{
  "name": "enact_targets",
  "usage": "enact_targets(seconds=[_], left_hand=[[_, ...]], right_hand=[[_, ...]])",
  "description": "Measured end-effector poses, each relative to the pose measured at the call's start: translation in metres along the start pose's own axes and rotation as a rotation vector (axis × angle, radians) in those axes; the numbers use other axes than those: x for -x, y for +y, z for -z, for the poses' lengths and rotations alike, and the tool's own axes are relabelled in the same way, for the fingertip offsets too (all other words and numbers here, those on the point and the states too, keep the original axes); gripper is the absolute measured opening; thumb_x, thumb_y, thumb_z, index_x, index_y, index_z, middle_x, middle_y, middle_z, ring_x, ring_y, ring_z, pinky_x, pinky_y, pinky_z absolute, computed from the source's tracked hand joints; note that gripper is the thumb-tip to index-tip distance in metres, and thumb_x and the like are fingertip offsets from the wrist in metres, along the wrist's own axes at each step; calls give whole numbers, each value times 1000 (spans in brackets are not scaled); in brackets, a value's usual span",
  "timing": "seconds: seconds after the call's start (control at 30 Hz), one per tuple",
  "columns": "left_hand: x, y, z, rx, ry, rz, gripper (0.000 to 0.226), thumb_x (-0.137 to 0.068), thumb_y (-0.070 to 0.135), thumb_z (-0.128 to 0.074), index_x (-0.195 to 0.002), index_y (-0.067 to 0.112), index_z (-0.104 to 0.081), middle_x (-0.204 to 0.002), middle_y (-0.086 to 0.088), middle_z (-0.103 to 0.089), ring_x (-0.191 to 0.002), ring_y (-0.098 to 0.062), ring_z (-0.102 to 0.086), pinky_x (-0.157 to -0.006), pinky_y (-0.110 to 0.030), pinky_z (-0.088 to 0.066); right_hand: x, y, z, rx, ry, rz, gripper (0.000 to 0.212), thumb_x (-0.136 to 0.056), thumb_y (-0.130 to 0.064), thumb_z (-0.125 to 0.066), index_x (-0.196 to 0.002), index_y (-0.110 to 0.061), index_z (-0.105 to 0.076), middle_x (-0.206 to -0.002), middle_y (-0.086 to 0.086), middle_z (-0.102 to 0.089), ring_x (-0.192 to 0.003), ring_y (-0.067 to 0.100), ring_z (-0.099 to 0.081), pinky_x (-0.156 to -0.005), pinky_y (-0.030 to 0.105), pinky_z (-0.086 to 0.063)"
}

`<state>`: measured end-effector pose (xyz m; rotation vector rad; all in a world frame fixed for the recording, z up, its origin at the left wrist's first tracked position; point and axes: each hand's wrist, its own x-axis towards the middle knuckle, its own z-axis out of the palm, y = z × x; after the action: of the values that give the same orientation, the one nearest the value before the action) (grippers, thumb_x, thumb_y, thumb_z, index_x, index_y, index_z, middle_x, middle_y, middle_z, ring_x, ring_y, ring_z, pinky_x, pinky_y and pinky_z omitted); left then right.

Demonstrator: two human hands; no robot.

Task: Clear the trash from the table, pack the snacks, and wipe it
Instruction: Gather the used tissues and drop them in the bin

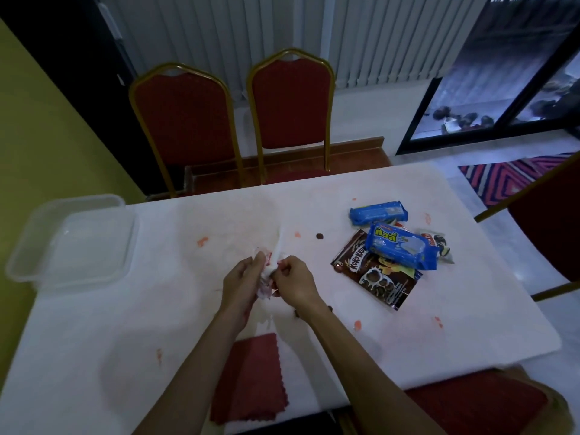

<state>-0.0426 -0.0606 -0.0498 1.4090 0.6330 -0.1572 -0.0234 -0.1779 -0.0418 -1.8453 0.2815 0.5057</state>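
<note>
My left hand (243,285) and my right hand (293,281) meet over the middle of the white table (470,324), both gripping a crumpled white tissue (270,271) with red stains; a strip of it sticks up toward the far side. To the right lies a pile of snacks: a blue biscuit pack (378,211), a blue wafer pack (403,249) on a brown Koko Krunch bag (376,274), and a small clear wrapper (437,244). A red cloth (251,378) lies at the near edge, under my left forearm.
A clear plastic container (75,240) with its lid stands at the table's left edge. Red smears (202,241) and a few dark crumbs (319,236) dot the tabletop. Two red chairs (292,105) stand behind the table, another at the right (546,221), one at the near right.
</note>
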Motion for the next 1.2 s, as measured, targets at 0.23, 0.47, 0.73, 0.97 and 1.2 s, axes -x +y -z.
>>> enact_targets(seconds=[0.23, 0.47, 0.73, 0.97, 1.2], left_hand=[[17, -8, 10, 10, 47, -28, 33, -73, 43, -80, -103, 31, -75, -107, -5, -76, -95, -27, -74, -83, -47, -61], [48, -23, 21, 83, 177, -66, 11, -86, 23, -77, -93, 30, -74, -99, -8, -75, -78, -21, -73, -61, -29, -55], [104, -57, 61, 230, 375, -57, 22, -85, 18, -77, -106, 20, -75, -95, -2, -77, -85, -21, -73, -70, -26, -60], [154, -69, 121, 365, 482, -72, 22, -87, 12, -74, -109, 17, -74, -97, -6, -78, -89, -24, -73, -71, -31, -61], [215, -97, 196, 387, 603, -83, 30, -85, 23, -77, -115, 19, -75, -103, -4, -78, -95, -23, -74, -84, -37, -60]], right_hand=[[20, 0, -8, 112, 17, 116, 20, -98, -12, -47, -118, -14, -46, -99, 9, -65, -88, 29, -68, -78, 43, -59], [40, 10, -21, 226, -44, 212, 14, -93, -8, -50, -106, -9, -55, -94, 8, -66, -88, 28, -65, -79, 45, -57], [77, 32, -62, 345, -213, 273, 17, -94, -11, -53, -110, -8, -57, -100, 8, -68, -81, 19, -58, -65, 27, -47], [119, 31, -118, 395, -370, 319, 18, -90, -6, -53, -107, -12, -55, -91, -2, -62, -81, 17, -59, -63, 24, -48], [188, 38, -185, 393, -503, 344, 16, -93, -13, -53, -109, -16, -55, -99, 2, -67, -89, 20, -65, -76, 34, -56]])
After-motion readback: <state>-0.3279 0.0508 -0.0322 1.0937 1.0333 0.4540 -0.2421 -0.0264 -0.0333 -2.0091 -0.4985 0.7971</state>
